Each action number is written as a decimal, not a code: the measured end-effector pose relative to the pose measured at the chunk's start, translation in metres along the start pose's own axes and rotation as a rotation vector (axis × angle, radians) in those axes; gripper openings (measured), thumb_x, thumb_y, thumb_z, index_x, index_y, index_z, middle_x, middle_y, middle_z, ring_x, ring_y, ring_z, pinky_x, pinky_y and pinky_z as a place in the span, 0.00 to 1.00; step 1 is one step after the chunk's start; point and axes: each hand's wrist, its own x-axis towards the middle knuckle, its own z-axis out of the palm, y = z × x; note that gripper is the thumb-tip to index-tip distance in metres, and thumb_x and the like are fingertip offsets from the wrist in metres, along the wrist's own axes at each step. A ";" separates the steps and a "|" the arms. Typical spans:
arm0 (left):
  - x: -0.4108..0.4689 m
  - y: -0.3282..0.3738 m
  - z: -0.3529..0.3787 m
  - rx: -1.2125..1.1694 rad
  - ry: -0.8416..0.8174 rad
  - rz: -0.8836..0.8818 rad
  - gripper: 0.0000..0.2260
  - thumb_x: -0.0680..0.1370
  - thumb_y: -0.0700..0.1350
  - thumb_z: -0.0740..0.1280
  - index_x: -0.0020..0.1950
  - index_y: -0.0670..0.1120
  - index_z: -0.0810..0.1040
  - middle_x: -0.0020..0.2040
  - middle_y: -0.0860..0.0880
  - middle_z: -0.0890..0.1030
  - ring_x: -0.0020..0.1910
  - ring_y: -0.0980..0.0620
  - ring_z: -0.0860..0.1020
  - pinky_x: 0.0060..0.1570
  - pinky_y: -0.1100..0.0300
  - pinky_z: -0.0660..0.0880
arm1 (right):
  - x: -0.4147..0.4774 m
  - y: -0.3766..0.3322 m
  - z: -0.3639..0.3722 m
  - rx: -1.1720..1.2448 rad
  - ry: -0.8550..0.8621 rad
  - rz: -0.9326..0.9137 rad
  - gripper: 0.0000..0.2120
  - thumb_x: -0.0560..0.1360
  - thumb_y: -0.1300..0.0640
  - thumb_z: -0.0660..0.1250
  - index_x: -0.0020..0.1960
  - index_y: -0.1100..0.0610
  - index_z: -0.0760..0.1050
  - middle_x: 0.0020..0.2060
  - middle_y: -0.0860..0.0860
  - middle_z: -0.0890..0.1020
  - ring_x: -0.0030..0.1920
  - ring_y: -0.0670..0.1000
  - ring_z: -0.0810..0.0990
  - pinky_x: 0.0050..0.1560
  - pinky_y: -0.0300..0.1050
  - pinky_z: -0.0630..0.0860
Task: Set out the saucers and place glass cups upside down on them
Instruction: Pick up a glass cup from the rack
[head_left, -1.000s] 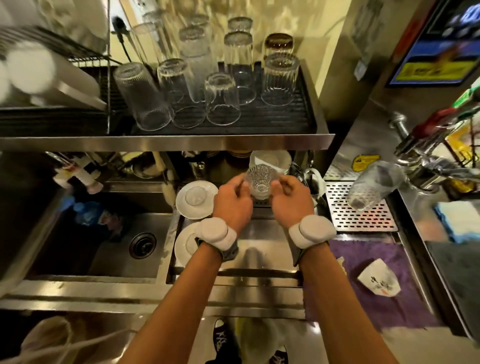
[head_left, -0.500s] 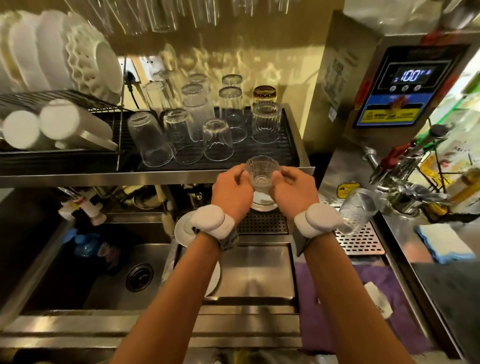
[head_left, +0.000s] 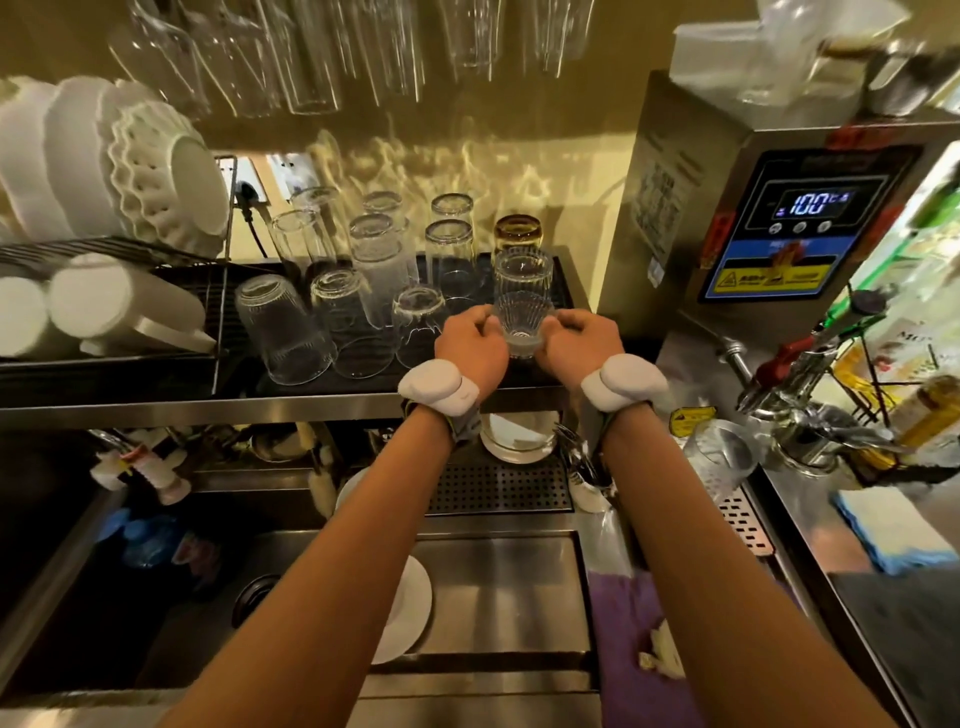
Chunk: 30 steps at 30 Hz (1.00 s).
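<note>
Both hands are raised to the front edge of the upper shelf (head_left: 208, 402), at about 12 o'clock from the wearer. The left hand (head_left: 471, 347) and right hand (head_left: 577, 345) are each curled nearly closed, fingertips pinching opposite sides of one small ribbed glass cup (head_left: 521, 323). The cup stands mouth up between them, its base at thumb level; whether the base touches the shelf cannot be determined, as the hands screen it. A white padded band sits on each wrist.

Upturned glasses (head_left: 284, 328) stand in rows on the shelf from 10 to 12 o'clock of the held cup. Directly below the hands, at 6 o'clock, a white saucer (head_left: 511, 444) rests under the shelf edge. A second saucer (head_left: 408, 610) lies on the steel drainer (head_left: 506, 592), partly covered by the left forearm. A water boiler (head_left: 779, 218) reading 100 stands at 2 o'clock.
</note>
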 end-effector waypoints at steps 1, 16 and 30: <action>0.003 -0.002 0.001 0.003 -0.008 -0.009 0.16 0.82 0.45 0.59 0.68 0.45 0.76 0.63 0.41 0.81 0.62 0.41 0.79 0.63 0.45 0.77 | 0.005 0.002 0.001 0.004 -0.006 0.012 0.15 0.75 0.52 0.66 0.58 0.55 0.82 0.52 0.55 0.87 0.54 0.59 0.85 0.61 0.58 0.81; 0.010 -0.012 0.009 0.036 0.004 0.004 0.16 0.82 0.46 0.60 0.68 0.44 0.76 0.62 0.42 0.81 0.60 0.41 0.80 0.62 0.46 0.78 | 0.026 0.018 0.007 -0.046 -0.044 0.003 0.19 0.75 0.46 0.64 0.60 0.54 0.82 0.54 0.55 0.87 0.56 0.58 0.85 0.62 0.58 0.81; 0.002 -0.013 -0.003 0.035 0.029 0.008 0.15 0.81 0.49 0.62 0.64 0.45 0.77 0.53 0.46 0.83 0.53 0.44 0.82 0.57 0.46 0.80 | 0.016 0.016 0.002 0.017 0.033 -0.013 0.20 0.77 0.45 0.66 0.61 0.57 0.79 0.53 0.57 0.85 0.55 0.59 0.84 0.63 0.58 0.79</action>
